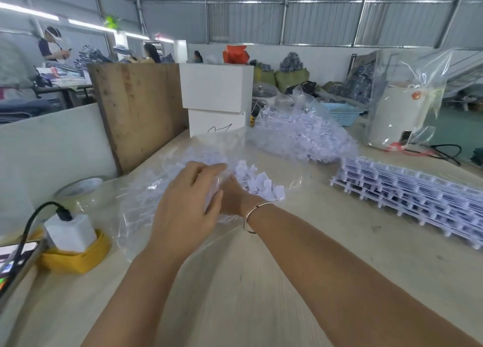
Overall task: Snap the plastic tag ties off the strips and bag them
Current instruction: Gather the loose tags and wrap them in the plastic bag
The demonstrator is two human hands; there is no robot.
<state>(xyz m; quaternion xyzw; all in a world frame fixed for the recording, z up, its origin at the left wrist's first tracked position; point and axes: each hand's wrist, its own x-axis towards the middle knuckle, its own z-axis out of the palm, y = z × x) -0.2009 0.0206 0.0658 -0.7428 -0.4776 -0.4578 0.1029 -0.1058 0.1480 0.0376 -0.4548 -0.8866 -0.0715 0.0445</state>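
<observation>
ties (257, 186) sit bunched right at your hands, mid table (261, 281), half inside the clear bag (146, 190). your left hand (183, 205) lies over the bag's mouth with fingers curled into the plastic, gripping it. your right hand (232, 196) is tucked behind the left, so can't tell if it's clenched or holding the ties. the ties look like small white tabs with thin tails, all jumbled. further back, a second clear bag (300, 135) is stuffed full of the same white ties. uncut strips (407, 190) are stacked to your right, well apart from the hands.
</observation>
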